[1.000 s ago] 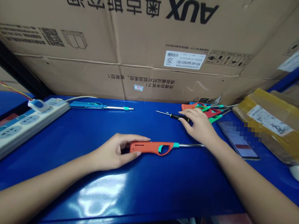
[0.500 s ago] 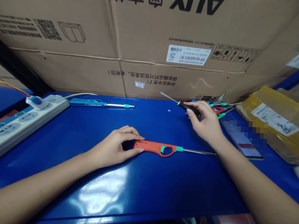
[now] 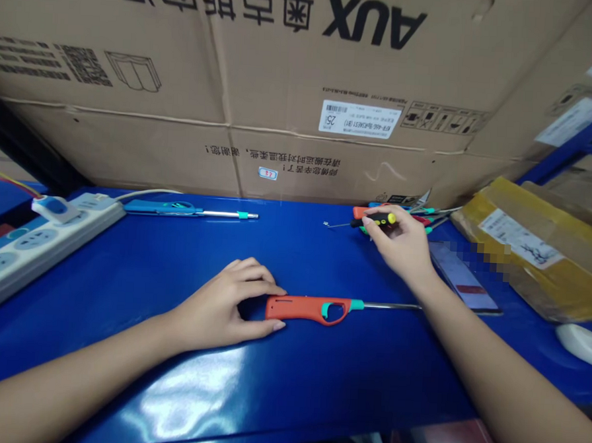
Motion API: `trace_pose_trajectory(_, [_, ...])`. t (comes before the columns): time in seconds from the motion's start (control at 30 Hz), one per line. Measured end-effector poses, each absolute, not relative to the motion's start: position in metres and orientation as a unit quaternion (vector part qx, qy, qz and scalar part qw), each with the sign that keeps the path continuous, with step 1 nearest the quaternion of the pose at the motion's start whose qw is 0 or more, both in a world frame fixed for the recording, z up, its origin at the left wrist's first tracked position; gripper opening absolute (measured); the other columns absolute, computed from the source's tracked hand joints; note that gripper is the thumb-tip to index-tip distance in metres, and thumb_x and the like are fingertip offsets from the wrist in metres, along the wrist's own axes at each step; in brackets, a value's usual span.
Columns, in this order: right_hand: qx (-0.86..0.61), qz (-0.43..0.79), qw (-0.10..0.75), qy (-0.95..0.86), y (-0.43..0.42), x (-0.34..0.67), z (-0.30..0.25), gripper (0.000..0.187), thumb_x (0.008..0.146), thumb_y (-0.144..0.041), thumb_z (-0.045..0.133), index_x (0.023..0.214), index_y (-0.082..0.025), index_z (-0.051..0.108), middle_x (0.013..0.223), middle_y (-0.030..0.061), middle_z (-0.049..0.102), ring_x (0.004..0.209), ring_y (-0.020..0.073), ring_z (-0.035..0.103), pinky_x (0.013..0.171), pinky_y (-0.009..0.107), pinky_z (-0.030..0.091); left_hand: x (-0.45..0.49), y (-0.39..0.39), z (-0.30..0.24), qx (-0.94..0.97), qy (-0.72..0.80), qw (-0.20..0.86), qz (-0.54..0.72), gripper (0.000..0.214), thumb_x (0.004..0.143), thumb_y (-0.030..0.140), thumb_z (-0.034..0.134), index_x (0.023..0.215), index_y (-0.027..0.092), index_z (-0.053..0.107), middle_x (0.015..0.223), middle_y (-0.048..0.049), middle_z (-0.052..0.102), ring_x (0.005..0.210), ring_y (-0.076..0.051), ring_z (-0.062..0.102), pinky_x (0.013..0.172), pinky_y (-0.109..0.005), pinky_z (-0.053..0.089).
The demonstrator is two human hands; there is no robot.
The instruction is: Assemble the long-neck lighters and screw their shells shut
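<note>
An orange long-necked lighter with a teal trigger lies on the blue table, its metal tube pointing right. My left hand pinches the lighter's butt end between thumb and fingers. My right hand is lifted near the back right and is closed round a small black-and-yellow screwdriver, whose thin shaft points left. Just behind that hand lies a heap of several more lighters, red and green.
A large cardboard box walls off the back. A white power strip sits at the left, a blue lighter behind it. A phone, a taped parcel and a tape roll lie at right.
My right hand picked the screwdriver up off the table and has turned it in its fingers, shaft now pointing left. My left hand stayed on the orange lighter.
</note>
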State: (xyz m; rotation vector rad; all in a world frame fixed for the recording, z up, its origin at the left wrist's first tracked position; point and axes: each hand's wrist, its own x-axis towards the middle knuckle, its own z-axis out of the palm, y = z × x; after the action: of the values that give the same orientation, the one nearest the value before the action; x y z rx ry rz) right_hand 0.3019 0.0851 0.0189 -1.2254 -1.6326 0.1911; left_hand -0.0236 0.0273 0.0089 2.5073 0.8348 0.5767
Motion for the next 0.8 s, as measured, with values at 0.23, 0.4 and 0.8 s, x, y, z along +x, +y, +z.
trace_pose_trajectory(0.23, [-0.505, 0.061, 0.516, -0.689, 0.085, 0.302, 0.018, 0.017, 0.088, -0.035, 0.067, 0.096, -0.02, 0.07, 0.1, 0.0079, 0.071, 0.095, 0.0227, 0.068, 0.086, 0.039, 0.054, -0.026, 0.026, 0.014, 0.91, 0.307, 0.204, 0.189, 0.033, 0.084, 0.029, 0.068, 0.116, 0.025, 0.07, 0.106, -0.0046, 0.069, 0.098, -0.023, 0.061, 0.09, -0.039, 0.042])
trace_pose_trajectory(0.4, [-0.501, 0.052, 0.499, -0.705, 0.084, 0.302, 0.017, 0.016, 0.088, -0.032, 0.067, 0.098, -0.021, 0.071, 0.1, 0.0077, 0.071, 0.093, 0.0225, 0.068, 0.085, 0.039, 0.053, -0.026, 0.025, 0.014, 0.911, 0.291, 0.217, 0.194, 0.032, 0.085, 0.028, 0.067, 0.117, 0.025, 0.07, 0.106, -0.0039, 0.069, 0.099, -0.021, 0.061, 0.089, -0.037, 0.043])
trace_pose_trajectory(0.8, [-0.463, 0.224, 0.631, -0.581, 0.052, 0.277, 0.058, 0.016, 0.086, -0.037, 0.073, 0.092, -0.022, 0.07, 0.064, -0.0026, 0.062, 0.049, 0.011, 0.056, 0.047, 0.025, 0.049, -0.012, 0.016, 0.006, 0.883, 0.303, 0.283, 0.221, 0.039, 0.087, 0.04, 0.074, 0.123, 0.025, 0.07, 0.111, -0.0074, 0.071, 0.103, -0.023, 0.062, 0.096, -0.041, 0.046])
